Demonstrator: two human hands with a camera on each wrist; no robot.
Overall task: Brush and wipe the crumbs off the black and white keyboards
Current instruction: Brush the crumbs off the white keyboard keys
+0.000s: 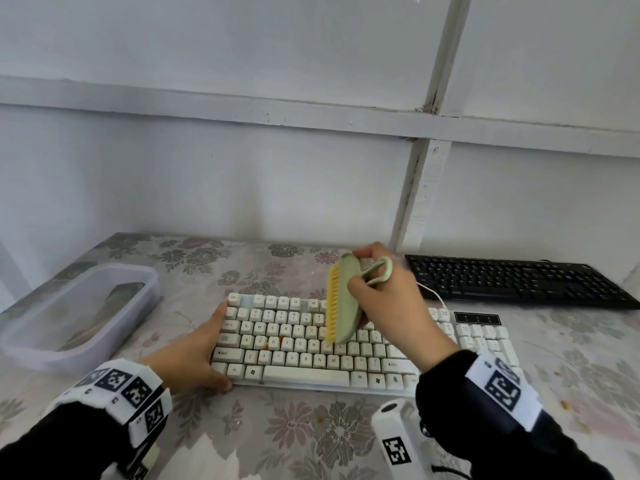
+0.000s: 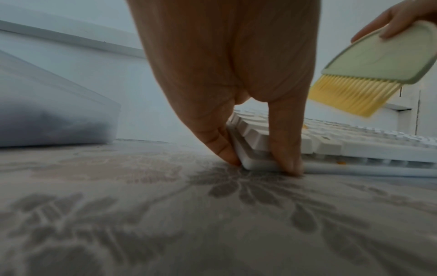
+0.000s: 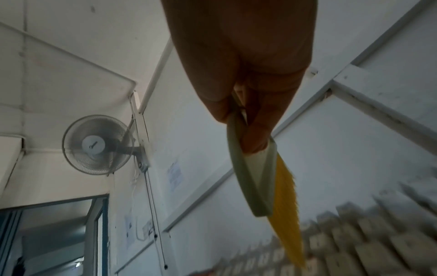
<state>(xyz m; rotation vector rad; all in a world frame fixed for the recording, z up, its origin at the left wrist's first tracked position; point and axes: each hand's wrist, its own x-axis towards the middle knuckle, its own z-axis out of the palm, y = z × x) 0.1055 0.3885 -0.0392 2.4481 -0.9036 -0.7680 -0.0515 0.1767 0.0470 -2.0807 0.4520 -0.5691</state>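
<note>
The white keyboard (image 1: 306,374) lies at the middle of the table, with orange crumbs (image 1: 273,341) on its keys. My left hand (image 1: 212,348) grips its left end; the fingers (image 2: 220,142) lie along the side and the thumb (image 2: 287,145) presses the front edge. My right hand (image 1: 367,275) holds a green brush (image 1: 346,306) with yellow bristles (image 2: 352,95) by its loop handle. The brush is tilted just above the middle keys, bristles pointing left. The black keyboard (image 1: 512,280) lies at the back right, untouched.
A translucent plastic container (image 1: 79,306) stands at the left on the floral tablecloth (image 1: 277,438). A white cable (image 1: 433,292) runs between the two keyboards. A white marked device (image 1: 398,441) sits near the front edge. Loose crumbs (image 1: 567,405) lie at right. A wall closes off the back.
</note>
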